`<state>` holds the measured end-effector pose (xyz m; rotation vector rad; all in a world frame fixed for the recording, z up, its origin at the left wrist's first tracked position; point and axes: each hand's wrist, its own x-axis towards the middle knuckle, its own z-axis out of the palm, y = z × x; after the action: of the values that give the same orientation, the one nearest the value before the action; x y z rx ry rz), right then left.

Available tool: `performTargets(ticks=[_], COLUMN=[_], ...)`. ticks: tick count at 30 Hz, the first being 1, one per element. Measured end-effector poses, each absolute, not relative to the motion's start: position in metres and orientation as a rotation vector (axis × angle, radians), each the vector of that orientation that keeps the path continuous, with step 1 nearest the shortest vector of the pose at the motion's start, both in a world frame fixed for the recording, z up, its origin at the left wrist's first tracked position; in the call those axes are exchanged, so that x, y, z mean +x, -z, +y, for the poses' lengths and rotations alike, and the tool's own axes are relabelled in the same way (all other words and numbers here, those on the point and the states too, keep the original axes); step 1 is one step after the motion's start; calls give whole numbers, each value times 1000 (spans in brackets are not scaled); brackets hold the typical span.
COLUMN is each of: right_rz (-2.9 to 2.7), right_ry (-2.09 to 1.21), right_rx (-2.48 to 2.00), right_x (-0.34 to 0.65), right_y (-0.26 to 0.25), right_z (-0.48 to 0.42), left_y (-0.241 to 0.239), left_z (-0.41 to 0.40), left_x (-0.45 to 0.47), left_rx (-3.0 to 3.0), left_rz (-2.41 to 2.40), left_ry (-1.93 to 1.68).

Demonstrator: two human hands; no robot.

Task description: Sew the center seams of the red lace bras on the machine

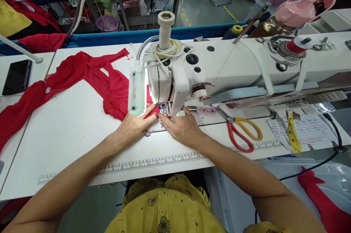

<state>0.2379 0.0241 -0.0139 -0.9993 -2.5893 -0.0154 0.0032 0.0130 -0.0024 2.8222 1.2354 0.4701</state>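
A red lace garment (82, 75) lies spread over the white sewing table (71, 134), its near edge running under the presser foot (163, 108) of the white sewing machine (219, 68). My left hand (134, 125) lies flat on the red fabric just left of the needle, fingers stretched and pressing it down. My right hand (182, 127) rests on the table right of the foot, its fingertips pinching the fabric edge at the needle plate. The machine's lamp (137, 88) hides part of my left fingers.
Red-and-yellow scissors (241, 130) and small pink snips (201, 109) lie right of the needle. A yellow tape measure (293, 132) sits on a paper sheet (304, 130). A black phone (17, 76) lies far left. A printed ruler (153, 160) runs along the table's front edge.
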Motion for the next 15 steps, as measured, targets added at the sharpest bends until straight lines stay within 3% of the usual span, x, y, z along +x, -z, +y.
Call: performTargets(ticks=[7,15], right_rz=[-2569,-2497], right_ry=[-200,-294], right_rx=[-1003,-907], right_x=[240,240], right_y=[15,10], right_z=[28,27], left_y=[-3,-48], left_z=[7,-8], left_x=[2,-27], left_rx=[2781,1533], left_rz=[1296,1495], left_ry=[-580,-599])
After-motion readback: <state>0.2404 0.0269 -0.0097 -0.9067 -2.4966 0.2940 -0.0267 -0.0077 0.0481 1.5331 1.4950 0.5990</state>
